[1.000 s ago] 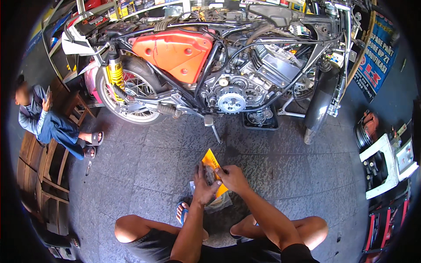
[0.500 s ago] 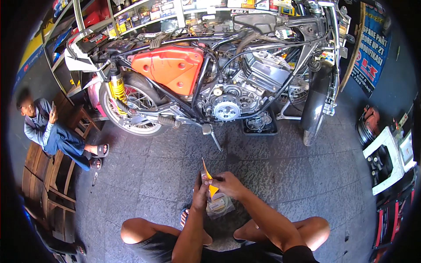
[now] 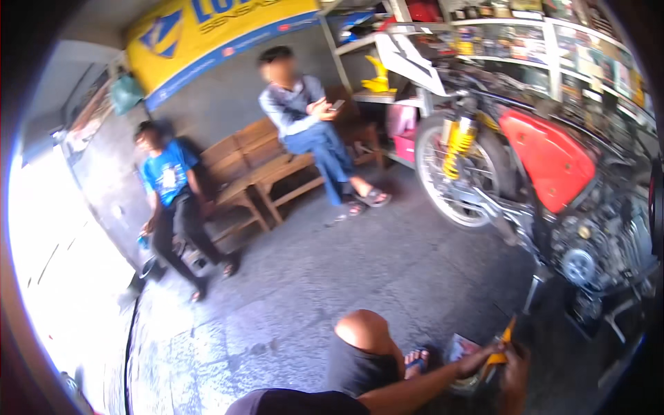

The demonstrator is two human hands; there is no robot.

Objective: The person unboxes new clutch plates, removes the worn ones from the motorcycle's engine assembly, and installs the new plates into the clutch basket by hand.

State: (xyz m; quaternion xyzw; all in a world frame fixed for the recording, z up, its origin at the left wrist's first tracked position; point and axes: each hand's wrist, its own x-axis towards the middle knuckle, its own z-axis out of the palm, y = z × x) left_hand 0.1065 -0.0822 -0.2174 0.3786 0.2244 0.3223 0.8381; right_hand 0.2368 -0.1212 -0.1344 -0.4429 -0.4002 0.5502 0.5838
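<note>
Low at the right of the view, my left hand (image 3: 481, 358) and my right hand (image 3: 513, 363) are both closed on a thin yellow-orange packet (image 3: 499, 354), which stands tilted between them. Details of what is inside it are too small to tell. Behind my left hand a clear plastic bag (image 3: 462, 346) lies on the floor, beside my foot (image 3: 415, 363) in its blue flip-flop. My bent knee (image 3: 361, 330) is left of the hands.
A stripped motorcycle (image 3: 546, 158) with a red tank stands at the right, before shelves (image 3: 505, 41) of goods. Two seated people, one (image 3: 290, 117) holding a phone, another (image 3: 166, 173) in blue, are on wooden benches (image 3: 235, 194). A bright doorway (image 3: 62, 263) opens at the left.
My head has swung left, bringing the second seated person, yellow banner and doorway into view; the motorcycle and my hands now appear farther right. Both hands stay on the packet.
</note>
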